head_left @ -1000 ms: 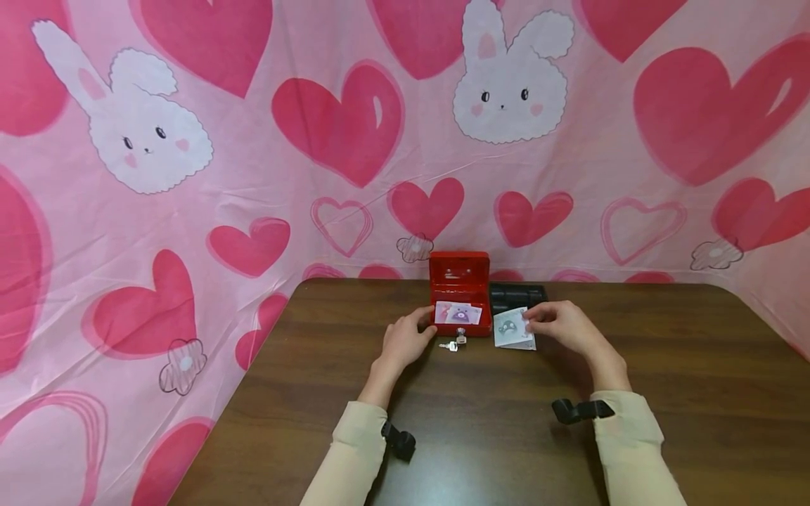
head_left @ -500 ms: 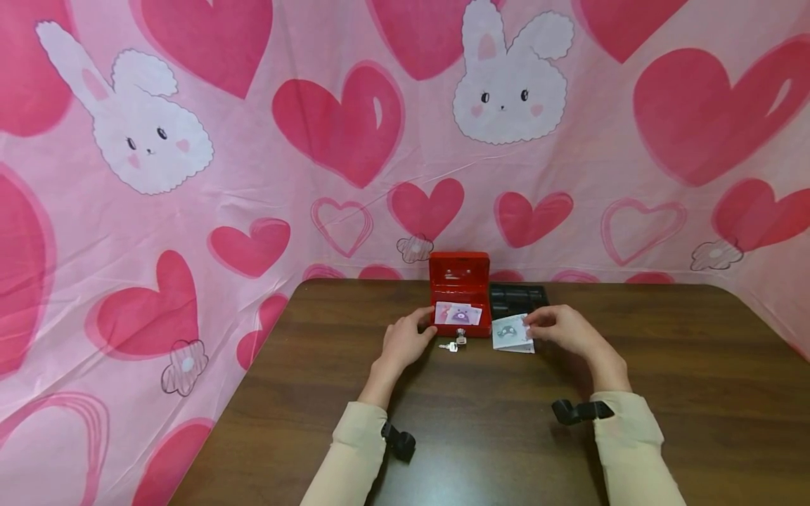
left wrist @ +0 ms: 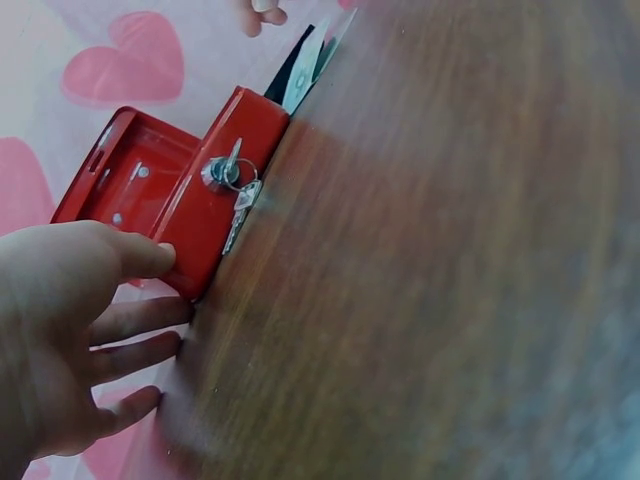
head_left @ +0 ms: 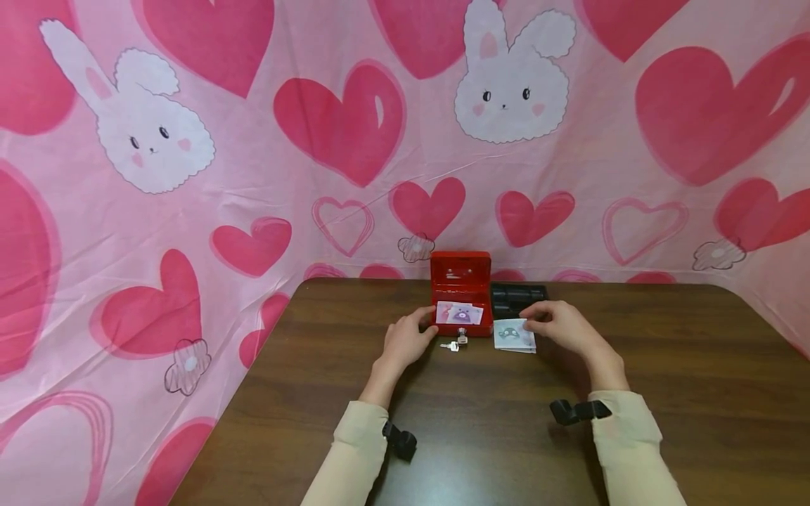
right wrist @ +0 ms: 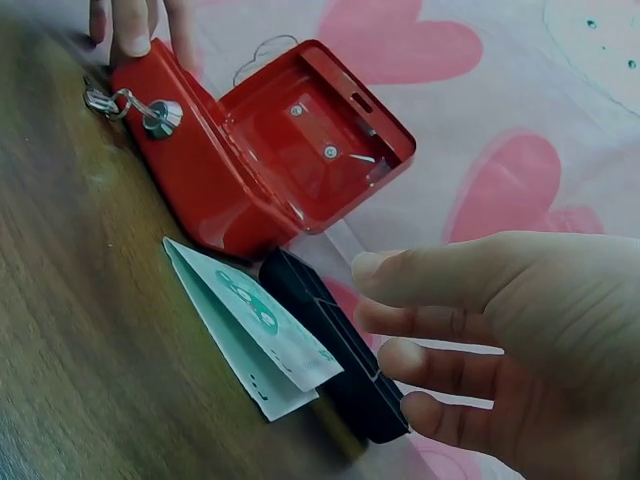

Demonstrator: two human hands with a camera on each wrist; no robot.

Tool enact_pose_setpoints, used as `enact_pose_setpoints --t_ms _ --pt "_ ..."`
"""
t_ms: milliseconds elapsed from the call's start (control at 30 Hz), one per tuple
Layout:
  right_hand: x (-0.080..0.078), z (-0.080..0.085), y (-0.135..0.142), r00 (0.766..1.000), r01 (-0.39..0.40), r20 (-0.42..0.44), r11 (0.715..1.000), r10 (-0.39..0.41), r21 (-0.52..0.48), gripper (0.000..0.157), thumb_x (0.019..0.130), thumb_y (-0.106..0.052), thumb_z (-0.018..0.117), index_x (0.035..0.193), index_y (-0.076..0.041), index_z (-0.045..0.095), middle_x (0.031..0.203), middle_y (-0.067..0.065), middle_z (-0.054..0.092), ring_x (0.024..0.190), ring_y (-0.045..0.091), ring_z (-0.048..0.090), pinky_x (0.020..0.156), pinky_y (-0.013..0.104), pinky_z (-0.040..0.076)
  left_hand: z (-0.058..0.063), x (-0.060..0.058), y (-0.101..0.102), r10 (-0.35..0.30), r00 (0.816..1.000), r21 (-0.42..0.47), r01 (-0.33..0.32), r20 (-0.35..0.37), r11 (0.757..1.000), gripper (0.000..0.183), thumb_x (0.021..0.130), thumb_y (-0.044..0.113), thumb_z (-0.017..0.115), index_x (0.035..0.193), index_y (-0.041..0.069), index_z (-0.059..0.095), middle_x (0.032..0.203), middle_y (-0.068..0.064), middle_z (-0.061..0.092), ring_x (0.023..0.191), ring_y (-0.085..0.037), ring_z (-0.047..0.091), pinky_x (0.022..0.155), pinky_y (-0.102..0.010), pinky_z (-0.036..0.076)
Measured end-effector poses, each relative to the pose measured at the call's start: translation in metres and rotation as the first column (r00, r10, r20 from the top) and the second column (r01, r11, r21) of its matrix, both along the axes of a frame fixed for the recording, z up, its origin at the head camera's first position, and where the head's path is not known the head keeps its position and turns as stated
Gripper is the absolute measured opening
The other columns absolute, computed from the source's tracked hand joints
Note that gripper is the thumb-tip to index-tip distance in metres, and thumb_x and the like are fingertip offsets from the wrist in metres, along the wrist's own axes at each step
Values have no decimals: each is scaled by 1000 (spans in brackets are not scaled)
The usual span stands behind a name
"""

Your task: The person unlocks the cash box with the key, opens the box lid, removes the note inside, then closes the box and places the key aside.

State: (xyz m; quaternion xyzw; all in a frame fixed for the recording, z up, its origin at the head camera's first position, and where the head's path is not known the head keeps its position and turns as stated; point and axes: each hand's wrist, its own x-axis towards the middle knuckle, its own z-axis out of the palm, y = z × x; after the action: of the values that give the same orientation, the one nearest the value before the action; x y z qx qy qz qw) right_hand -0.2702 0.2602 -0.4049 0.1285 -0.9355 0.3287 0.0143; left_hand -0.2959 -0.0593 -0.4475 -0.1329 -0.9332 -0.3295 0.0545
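Note:
My left hand [head_left: 408, 341] rests against the left side of an open red cash box [left wrist: 222, 190], its thumb at the front edge and its fingers fairly straight. Purple and pink play banknotes [head_left: 462, 314] show inside the box. A folded green-printed banknote [right wrist: 255, 325] lies on the table to the right of the box, its upper half slightly raised. My right hand [head_left: 563, 327] hovers just beyond the note's right edge. In the right wrist view, a gap shows between its loosely bent fingers and the note.
Keys on a ring [left wrist: 243, 195] hang from the lock [right wrist: 162, 119] at the box's front. Behind the folded note lies a black compartment tray [head_left: 515, 295]. A pink heart-and-rabbit cloth [head_left: 354, 126] hangs behind the brown table [head_left: 481, 422].
The folded banknote has come down flatter onto the table, and my right fingers have let go of it and drawn slightly away. My left hand has stayed at the cash box.

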Motion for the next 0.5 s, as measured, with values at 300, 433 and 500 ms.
enact_pose_setpoints --t_ms 300,433,500 --pt "-1 3 -12 1000 -13 -5 1000 13 -10 28 93 -20 66 117 -5 71 112 14 71 95 25 58 85 42 53 1 2 -1 4 1000 -2 -4 1 1000 44 97 30 63 140 24 58 123 -5 71 118 -27 64 106 -52 39" --pt "-2 3 -18 1000 -22 1 1000 22 -14 27 94 -21 66 116 -7 72 111 13 71 89 23 55 78 33 49 1 3 0 -3 1000 -2 3 1 1000 45 97 30 62 140 22 57 123 -6 71 117 -27 64 106 -52 39" --pt "-3 3 -20 1000 -25 -6 999 25 -19 27 93 -21 66 115 -7 72 111 14 71 87 22 54 75 31 48 2 2 0 -3 1000 -4 3 0 1000 45 97 30 62 141 23 57 123 -6 71 117 -27 64 106 -52 39"
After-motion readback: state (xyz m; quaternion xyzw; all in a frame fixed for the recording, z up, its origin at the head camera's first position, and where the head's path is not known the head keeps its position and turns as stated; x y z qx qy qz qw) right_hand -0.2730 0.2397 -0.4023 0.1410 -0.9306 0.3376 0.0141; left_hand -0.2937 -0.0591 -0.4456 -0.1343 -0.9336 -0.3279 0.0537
